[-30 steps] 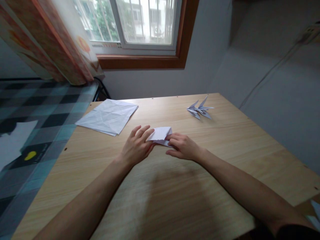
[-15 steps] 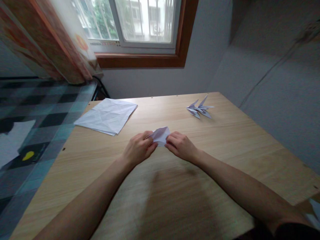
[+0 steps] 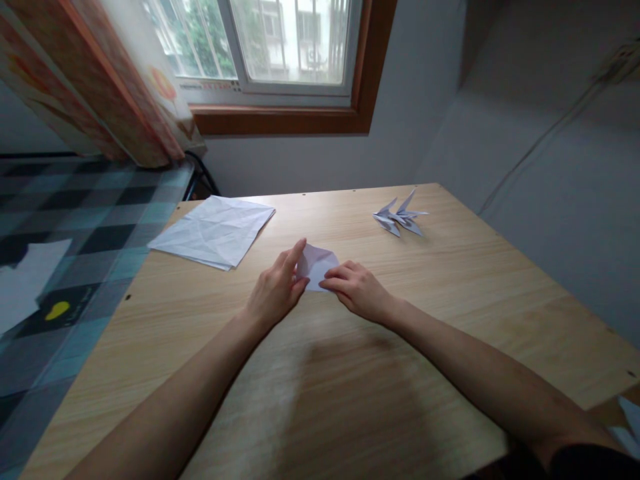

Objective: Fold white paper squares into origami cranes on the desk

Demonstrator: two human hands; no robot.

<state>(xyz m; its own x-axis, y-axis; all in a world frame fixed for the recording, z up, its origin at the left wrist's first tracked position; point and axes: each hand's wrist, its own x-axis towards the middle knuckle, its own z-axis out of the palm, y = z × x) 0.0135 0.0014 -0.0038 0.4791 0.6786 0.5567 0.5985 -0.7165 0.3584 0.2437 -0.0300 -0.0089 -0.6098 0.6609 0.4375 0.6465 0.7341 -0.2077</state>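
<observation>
A small folded white paper [image 3: 316, 265] is between my two hands near the middle of the wooden table [image 3: 450, 287]. My left hand [image 3: 277, 283] holds its left edge, the thumb low and the index finger raised along the upper side. On the right, the fingers of my right hand [image 3: 355, 287] press on the paper's lower right part, closed together. Part of the paper is hidden under the fingers of both hands.
Creased square paper sheets [image 3: 215, 230] lie stacked at the table's back left. Folded paper cranes [image 3: 400, 217] stand at the back right. Left of the table is a checked cloth [image 3: 110, 233] with loose paper [image 3: 37, 277]. A window [image 3: 290, 47] and wall bound the far side.
My left index finger has lifted and straightened along the paper's upper left. My right fingers have slid a little left over the paper, whose flap now looks flatter and more open.
</observation>
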